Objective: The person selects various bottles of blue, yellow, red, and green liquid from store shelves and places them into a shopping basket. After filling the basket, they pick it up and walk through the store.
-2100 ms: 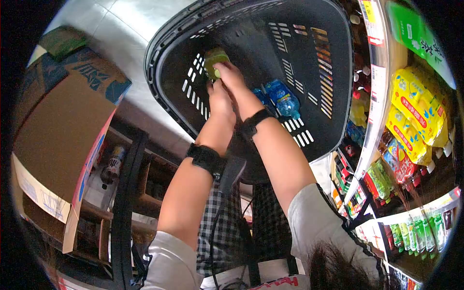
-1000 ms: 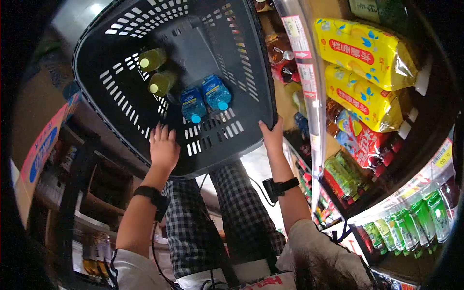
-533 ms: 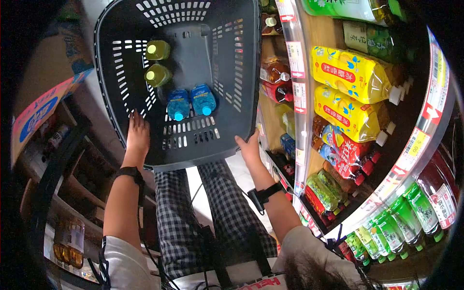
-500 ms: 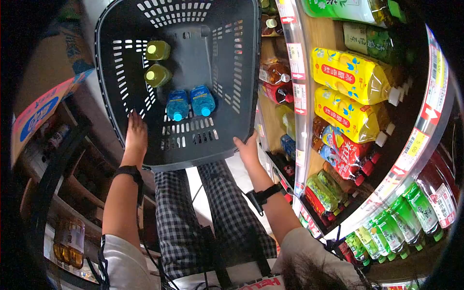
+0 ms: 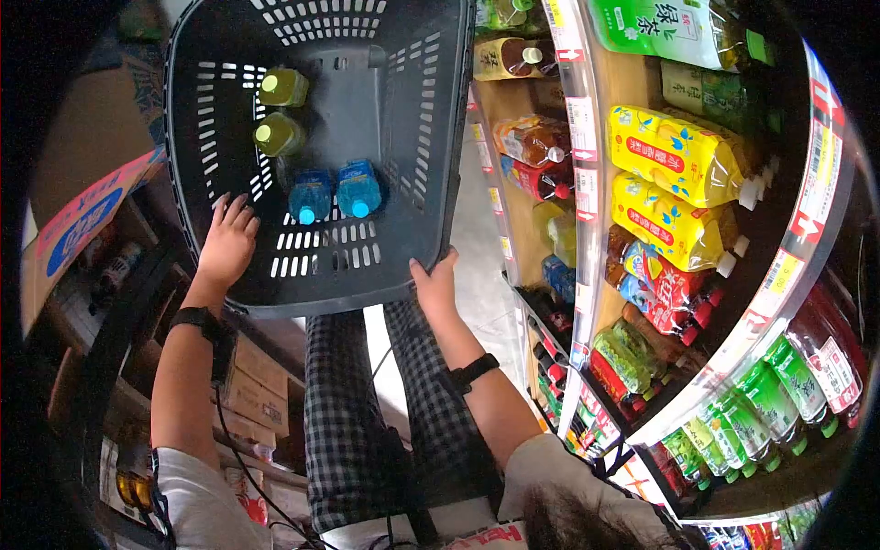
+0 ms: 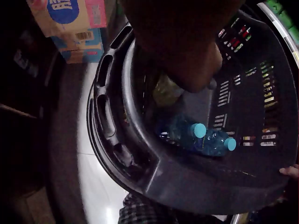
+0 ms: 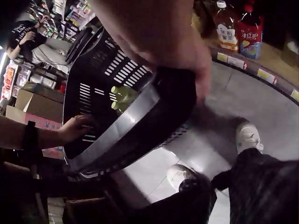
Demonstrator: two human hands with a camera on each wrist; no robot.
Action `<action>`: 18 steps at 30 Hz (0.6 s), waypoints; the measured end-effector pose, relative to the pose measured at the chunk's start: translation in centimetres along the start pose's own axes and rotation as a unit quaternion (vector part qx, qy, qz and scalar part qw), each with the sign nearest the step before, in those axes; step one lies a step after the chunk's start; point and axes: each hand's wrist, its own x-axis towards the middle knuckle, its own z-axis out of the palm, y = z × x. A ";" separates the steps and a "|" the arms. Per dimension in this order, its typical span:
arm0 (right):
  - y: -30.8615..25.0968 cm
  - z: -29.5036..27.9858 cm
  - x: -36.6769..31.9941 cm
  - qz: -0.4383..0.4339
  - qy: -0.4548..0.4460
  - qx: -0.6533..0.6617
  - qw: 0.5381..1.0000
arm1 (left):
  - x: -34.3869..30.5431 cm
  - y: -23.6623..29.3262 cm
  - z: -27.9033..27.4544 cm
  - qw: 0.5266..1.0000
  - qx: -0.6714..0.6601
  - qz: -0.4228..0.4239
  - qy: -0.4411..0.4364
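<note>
In the head view, a black basket [image 5: 344, 298] holds two yellow-green bottles [image 5: 284, 87] and two blue bottles [image 5: 358, 189]. The left hand [image 5: 226, 243] reaches over the basket's left rim, its spread fingers resting on the inner wall; its thumb is hidden. At the near right corner the right hand [image 5: 435, 286] grips the rim, thumb inside and other fingers outside. Blue caps show in the left wrist view, where the right thumb [image 6: 290, 171] touches the rim. From the right wrist view, the left hand [image 7: 76, 129] lies against the inner wall with fingers slightly bent.
Curved shelves with yellow drink packs [image 5: 660, 156] and green bottles [image 5: 765, 403] stand close on the right. A cardboard box [image 5: 92, 220] and dark shelving are at the left. Another person [image 7: 32, 46] is in the right wrist view's upper left.
Both hands have left the yellow-green bottle they held inside the basket and moved to its near sides. Lately the left hand has shifted slightly further inward, and the basket appears further left in view.
</note>
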 end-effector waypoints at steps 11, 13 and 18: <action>4.7 -3.9 3.2 0.041 -0.131 -0.029 0.990 | 5.2 11.4 -7.8 0.877 -0.347 0.067 0.325; 6.3 -7.3 6.0 0.097 -0.049 0.028 0.994 | 6.8 17.1 -8.6 0.836 -0.422 0.115 0.331; 7.8 -14.2 12.7 0.056 0.104 0.271 0.955 | 14.4 28.8 -7.0 0.772 -0.614 0.044 0.159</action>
